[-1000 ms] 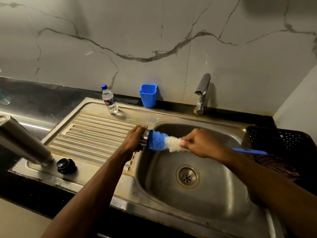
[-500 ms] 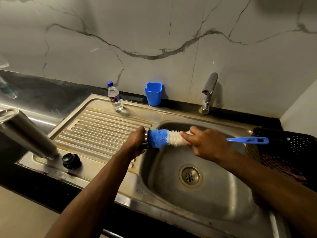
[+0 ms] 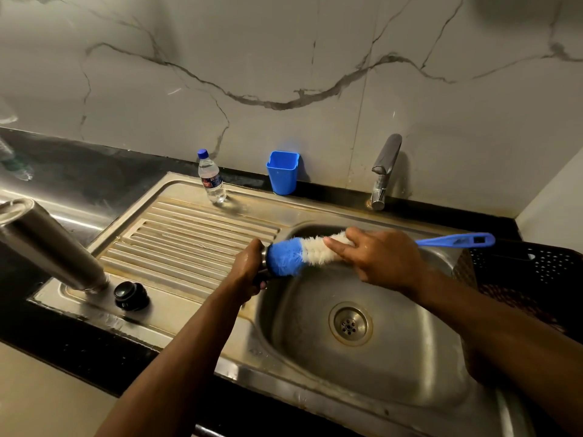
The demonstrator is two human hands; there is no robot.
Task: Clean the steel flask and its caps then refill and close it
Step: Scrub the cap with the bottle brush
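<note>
A small steel cap is held over the left edge of the sink by the left hand, whose fingers are curled around it so that only a thin ring of metal is seen. The blue and white brush is pushed with its blue end into the open mouth of the cap. The right hand is closed around the brush where the white bristles meet the handle, with the forefinger laid along the bristles.

The cap is judged to be light and stiff, but wet metal is slippery, so it is best gripped around its outer wall, as is done now. The bristles are soft and bend easily; the brush is better guided close to its head than at the far end of the handle.

The flask is standing on the draining board, well apart from the hands, and appears tilted in this wide view. It is likely heavier and smooth, so a full grip around the middle is advised. A black cap is lying just beside its base.
</note>
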